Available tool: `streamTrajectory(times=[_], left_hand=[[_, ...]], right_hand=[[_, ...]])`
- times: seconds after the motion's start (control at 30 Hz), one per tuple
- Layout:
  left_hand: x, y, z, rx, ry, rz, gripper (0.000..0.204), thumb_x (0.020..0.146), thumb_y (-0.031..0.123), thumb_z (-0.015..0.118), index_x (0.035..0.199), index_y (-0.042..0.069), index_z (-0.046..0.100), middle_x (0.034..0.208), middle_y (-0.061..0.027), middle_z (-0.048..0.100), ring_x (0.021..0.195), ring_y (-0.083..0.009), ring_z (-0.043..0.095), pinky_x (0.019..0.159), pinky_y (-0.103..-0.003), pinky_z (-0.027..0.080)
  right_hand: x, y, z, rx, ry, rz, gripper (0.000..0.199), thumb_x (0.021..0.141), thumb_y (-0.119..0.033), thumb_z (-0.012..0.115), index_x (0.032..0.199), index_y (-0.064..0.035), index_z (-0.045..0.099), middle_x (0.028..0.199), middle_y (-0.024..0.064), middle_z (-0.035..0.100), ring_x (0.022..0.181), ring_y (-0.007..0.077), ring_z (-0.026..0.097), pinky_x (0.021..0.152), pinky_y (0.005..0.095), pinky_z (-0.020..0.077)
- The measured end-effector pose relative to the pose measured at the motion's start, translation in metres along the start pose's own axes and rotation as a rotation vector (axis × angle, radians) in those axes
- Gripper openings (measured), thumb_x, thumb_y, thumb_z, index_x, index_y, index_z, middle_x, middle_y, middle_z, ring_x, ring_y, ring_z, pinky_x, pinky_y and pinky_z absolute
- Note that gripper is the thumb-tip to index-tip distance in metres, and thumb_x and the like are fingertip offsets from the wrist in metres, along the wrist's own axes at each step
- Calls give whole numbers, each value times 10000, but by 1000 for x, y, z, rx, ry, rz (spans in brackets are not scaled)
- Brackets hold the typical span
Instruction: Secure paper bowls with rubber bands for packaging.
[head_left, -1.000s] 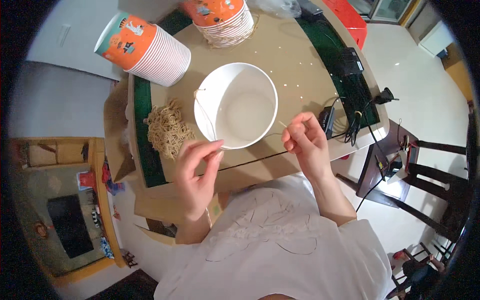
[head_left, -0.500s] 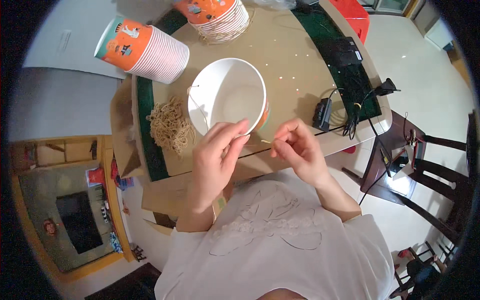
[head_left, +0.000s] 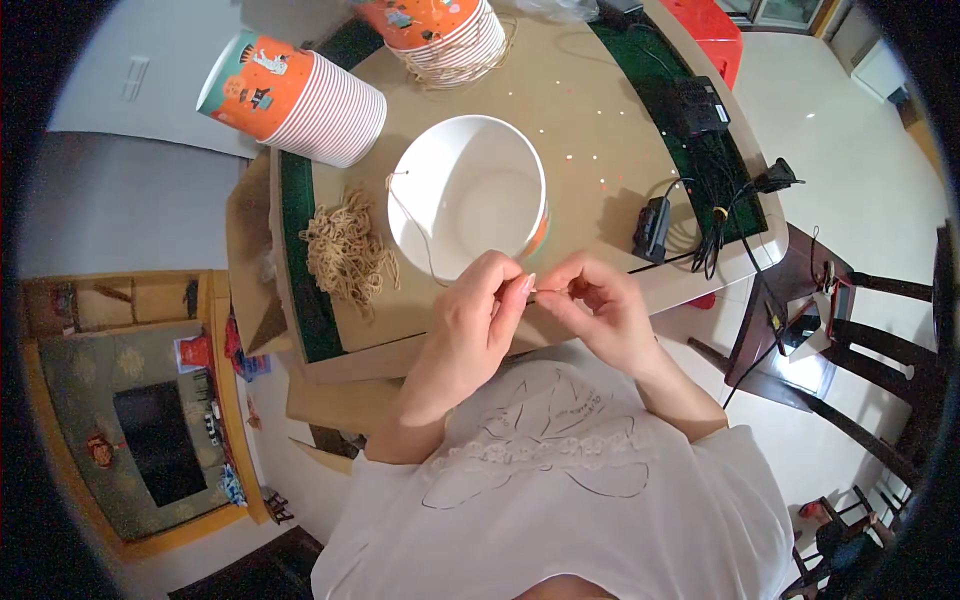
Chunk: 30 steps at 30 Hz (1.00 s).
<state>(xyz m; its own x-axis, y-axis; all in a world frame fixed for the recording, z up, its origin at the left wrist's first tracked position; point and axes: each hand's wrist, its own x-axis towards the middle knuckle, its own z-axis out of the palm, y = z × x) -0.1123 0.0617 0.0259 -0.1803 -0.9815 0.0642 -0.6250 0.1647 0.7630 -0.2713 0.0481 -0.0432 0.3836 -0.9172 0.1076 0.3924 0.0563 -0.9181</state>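
A white paper bucket with an orange outside stands open on the brown table. A thin tan string runs from its left rim down toward my hands. My left hand and my right hand meet at the table's near edge, fingertips pinched together on the string's end. A loose pile of tan strings lies to the left of the bucket.
A stack of orange paper buckets lies on its side at the far left, another stack at the far middle. Black adapters and cables sit on the right. A dark wooden chair stands at right.
My hands have come together from either side of the bucket to its near edge, and now pinch the string between them. The bucket has stayed in place.
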Motion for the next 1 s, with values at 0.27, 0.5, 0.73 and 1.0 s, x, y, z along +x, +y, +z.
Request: streamTrajectory(times=[0.27, 0.5, 0.73, 1.0], left_hand=[[41, -22, -11, 115, 99, 107, 186, 845, 6, 580, 1026, 19, 619, 894, -130, 612, 805, -285, 611, 685, -344, 480], [52, -25, -10, 152, -12, 83, 161, 797, 2, 616, 949, 18, 665, 874, -121, 628, 821, -288, 600, 721, -363, 475], [53, -25, -10, 147, -33, 74, 161, 772, 15, 637, 926, 35, 676, 852, -102, 626, 820, -282, 589, 718, -366, 473], [54, -24, -12, 305, -51, 189, 97, 806, 13, 635, 903, 7, 635, 825, -99, 610, 782, -201, 622, 613, -293, 483]], right_hand=[[28, 25, -17, -259, 218, 49, 55, 874, -62, 634, 881, -18, 602, 797, -48, 575, 695, 10, 496, 609, 159, 390], [37, 26, -17, -353, 255, -34, 65, 815, -62, 655, 854, -24, 619, 748, -21, 540, 559, 21, 430, 512, 190, 362], [41, 26, -17, -339, 221, 18, 81, 802, -80, 661, 844, -30, 612, 748, -7, 537, 548, 30, 430, 503, 197, 365], [43, 19, -15, -327, 159, 129, 77, 824, -75, 639, 862, -19, 602, 790, -9, 573, 600, 15, 471, 520, 186, 375]])
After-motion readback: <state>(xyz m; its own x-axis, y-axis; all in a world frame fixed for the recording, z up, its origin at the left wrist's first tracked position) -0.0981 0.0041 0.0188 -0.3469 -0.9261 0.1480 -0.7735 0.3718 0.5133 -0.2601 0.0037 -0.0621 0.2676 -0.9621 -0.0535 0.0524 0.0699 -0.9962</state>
